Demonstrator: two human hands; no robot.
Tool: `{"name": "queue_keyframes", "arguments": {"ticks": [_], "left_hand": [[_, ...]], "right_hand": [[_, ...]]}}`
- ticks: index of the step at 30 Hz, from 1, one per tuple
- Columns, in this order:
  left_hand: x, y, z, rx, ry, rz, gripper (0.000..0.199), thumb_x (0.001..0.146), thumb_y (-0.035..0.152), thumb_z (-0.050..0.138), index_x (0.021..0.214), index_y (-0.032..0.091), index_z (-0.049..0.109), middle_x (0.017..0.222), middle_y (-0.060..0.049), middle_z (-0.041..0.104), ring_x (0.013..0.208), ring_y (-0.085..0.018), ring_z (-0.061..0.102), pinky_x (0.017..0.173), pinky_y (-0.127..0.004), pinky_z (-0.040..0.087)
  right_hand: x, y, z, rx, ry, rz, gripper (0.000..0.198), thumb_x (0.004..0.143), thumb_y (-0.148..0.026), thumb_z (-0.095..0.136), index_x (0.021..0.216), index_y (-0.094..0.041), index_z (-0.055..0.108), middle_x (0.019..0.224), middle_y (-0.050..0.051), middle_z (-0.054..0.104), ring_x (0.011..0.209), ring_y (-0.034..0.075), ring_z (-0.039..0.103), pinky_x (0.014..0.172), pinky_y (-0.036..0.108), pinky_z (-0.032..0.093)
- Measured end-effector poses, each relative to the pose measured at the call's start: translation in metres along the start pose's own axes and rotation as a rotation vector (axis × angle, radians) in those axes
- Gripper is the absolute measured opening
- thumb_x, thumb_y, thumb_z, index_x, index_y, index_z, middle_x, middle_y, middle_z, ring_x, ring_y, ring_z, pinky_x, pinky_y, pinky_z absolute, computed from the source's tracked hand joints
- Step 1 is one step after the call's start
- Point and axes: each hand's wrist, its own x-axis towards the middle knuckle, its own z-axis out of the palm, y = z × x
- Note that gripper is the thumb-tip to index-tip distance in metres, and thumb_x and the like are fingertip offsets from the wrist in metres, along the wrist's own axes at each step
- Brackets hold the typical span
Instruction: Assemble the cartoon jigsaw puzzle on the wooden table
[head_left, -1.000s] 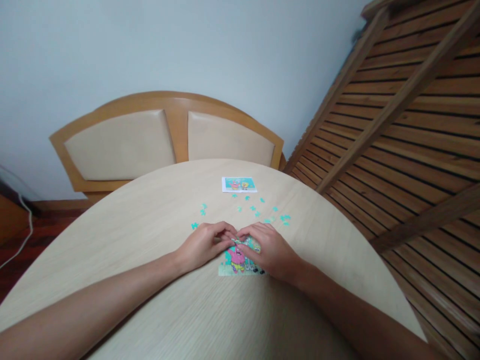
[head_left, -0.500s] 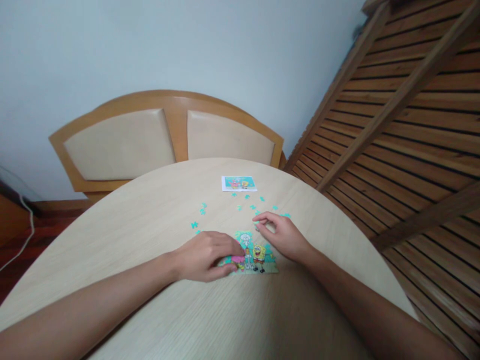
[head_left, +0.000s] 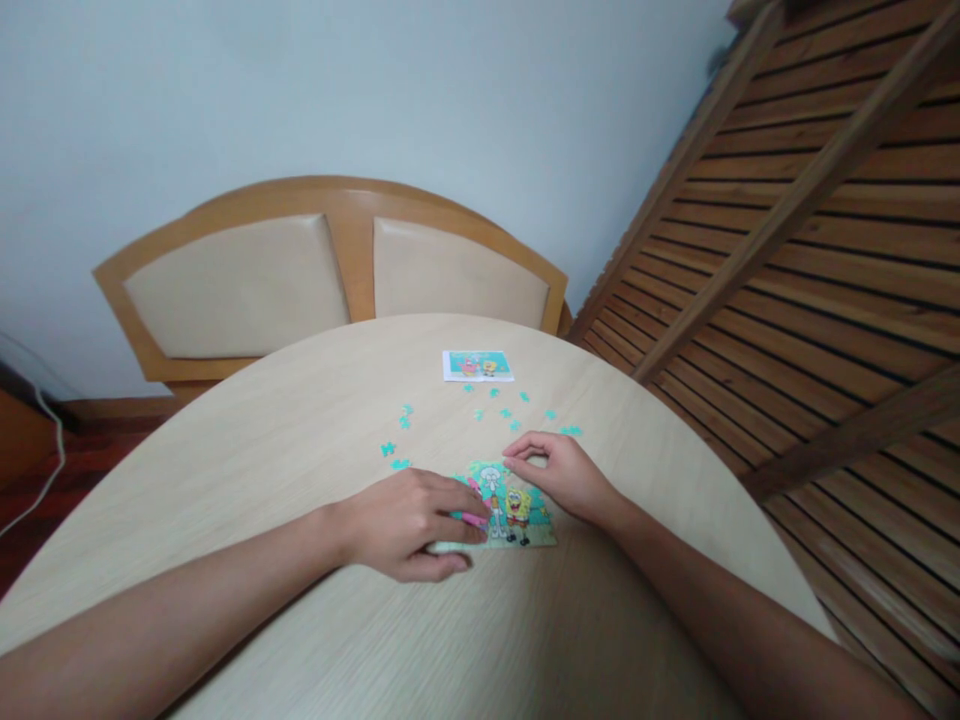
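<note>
A partly assembled jigsaw puzzle (head_left: pixel 517 513) with cartoon figures on a turquoise ground lies flat on the table. Across its left side rests my left hand (head_left: pixel 420 520), fingers spread and thumb on the tabletop below, covering part of the pink figure. My right hand (head_left: pixel 562 468) is at the puzzle's upper right edge, thumb and forefinger pinched together on a small puzzle piece that the fingertips mostly hide. Loose turquoise puzzle pieces (head_left: pixel 514 426) lie just beyond this hand.
Behind the loose pieces a printed reference picture (head_left: pixel 478 366) lies on the round wooden table (head_left: pixel 322 400). More puzzle pieces (head_left: pixel 388 449) are scattered to the left. A padded chair back (head_left: pixel 360 230) stands beyond the table, and a slatted wooden panel (head_left: pixel 750 270) rises at the right.
My right hand has brought the piece slightly down and left to the puzzle's top edge. My left hand has shifted a little nearer, its fingers more spread, uncovering more of the puzzle.
</note>
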Motion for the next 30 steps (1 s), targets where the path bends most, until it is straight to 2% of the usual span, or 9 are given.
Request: {"name": "queue_keyframes", "arguments": {"ticks": [8, 18, 30], "left_hand": [[0.0010, 0.0011, -0.0007, -0.024, 0.038, 0.008, 0.028, 0.100, 0.031, 0.054, 0.122, 0.020, 0.066, 0.126, -0.014, 0.069, 0.115, -0.027, 0.067, 0.099, -0.041, 0.057], [0.0007, 0.0015, -0.0011, 0.000, -0.008, -0.005, 0.028, 0.101, 0.032, 0.053, 0.121, 0.018, 0.066, 0.128, -0.014, 0.068, 0.116, -0.027, 0.066, 0.101, -0.040, 0.055], [0.0008, 0.0014, -0.0012, -0.004, 0.034, 0.010, 0.028, 0.099, 0.032, 0.055, 0.121, 0.020, 0.066, 0.126, -0.014, 0.069, 0.114, -0.027, 0.067, 0.099, -0.041, 0.057]], "right_hand": [[0.0006, -0.0002, -0.0017, -0.147, 0.043, -0.078, 0.008, 0.083, -0.026, 0.071, 0.082, -0.020, 0.076, 0.087, 0.005, 0.078, 0.085, 0.022, 0.072, 0.083, 0.035, 0.055], [0.0004, 0.0015, -0.0018, -0.242, 0.045, -0.096, 0.006, 0.084, -0.022, 0.072, 0.081, -0.021, 0.078, 0.085, 0.004, 0.078, 0.090, 0.023, 0.069, 0.091, 0.038, 0.048], [0.0021, 0.0069, -0.0009, -0.335, 0.023, -0.190, 0.006, 0.089, -0.025, 0.071, 0.086, -0.023, 0.075, 0.091, 0.004, 0.075, 0.094, 0.023, 0.065, 0.091, 0.040, 0.046]]}}
